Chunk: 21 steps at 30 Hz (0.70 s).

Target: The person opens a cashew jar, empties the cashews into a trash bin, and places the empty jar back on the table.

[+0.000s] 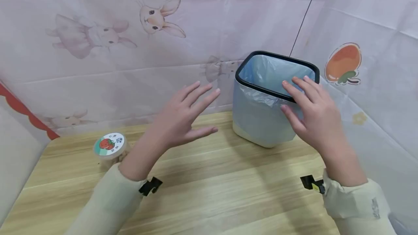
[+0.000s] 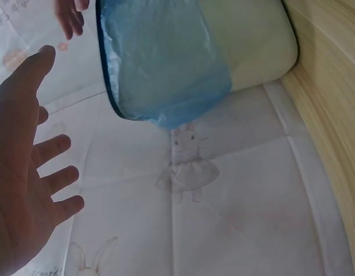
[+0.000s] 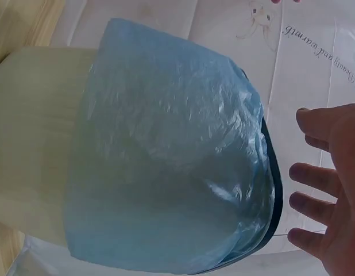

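Left hand point(image 1: 183, 116) and right hand point(image 1: 317, 118) spread, empty; wastebasket point(image 1: 261, 122) likely light, liner point(image 1: 267, 70) slick, we'd grip its black rim point(image 1: 257, 86).

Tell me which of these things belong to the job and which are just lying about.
Seemingly part of the job:
Bin, near the right fingers
Blue liner, draped over its black rim

Apparently just lying about:
Lidded tub, on the table
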Each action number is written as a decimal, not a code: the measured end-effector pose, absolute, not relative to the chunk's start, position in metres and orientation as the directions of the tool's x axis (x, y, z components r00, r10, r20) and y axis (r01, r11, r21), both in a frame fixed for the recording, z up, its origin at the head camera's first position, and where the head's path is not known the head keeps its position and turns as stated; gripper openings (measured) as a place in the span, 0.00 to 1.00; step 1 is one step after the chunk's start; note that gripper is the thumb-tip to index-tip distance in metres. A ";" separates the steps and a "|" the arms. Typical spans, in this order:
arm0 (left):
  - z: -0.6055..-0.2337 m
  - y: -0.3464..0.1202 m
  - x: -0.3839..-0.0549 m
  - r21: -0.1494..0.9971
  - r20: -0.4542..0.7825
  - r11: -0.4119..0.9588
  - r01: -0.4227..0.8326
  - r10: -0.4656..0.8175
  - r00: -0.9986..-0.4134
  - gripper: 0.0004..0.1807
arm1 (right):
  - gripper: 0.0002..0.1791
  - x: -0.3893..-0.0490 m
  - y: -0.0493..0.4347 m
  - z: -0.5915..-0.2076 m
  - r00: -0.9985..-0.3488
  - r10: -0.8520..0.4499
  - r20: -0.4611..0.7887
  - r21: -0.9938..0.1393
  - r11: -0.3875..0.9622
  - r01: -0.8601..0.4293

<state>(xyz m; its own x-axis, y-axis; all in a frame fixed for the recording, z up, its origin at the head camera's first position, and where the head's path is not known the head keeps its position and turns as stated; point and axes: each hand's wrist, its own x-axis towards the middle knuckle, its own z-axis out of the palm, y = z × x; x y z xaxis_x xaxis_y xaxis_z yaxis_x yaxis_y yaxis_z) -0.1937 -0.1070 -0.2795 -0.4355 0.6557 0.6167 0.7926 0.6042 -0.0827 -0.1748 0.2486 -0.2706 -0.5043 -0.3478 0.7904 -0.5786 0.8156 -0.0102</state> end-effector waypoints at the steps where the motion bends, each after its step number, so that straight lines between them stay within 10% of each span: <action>1: -0.280 -0.104 -0.198 -0.081 0.616 0.602 0.794 0.657 -0.435 0.46 | 0.30 -0.176 0.250 -0.271 -0.511 -0.346 0.787 -0.015 0.817 -0.576; 21: -0.278 -0.035 -0.242 -0.127 0.503 0.591 0.797 0.731 -0.462 0.44 | 0.34 -0.187 0.265 -0.278 -0.624 -0.326 0.711 -0.057 0.857 -0.512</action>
<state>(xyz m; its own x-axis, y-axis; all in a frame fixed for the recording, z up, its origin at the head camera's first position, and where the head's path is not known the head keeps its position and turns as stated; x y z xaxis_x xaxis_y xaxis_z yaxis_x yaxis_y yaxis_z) -0.2421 -0.0351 -0.2776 -0.4616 0.7308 0.5028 0.7970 0.5906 -0.1267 -0.1867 0.2652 -0.2780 -0.6235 -0.3259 0.7107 -0.5125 0.8568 -0.0567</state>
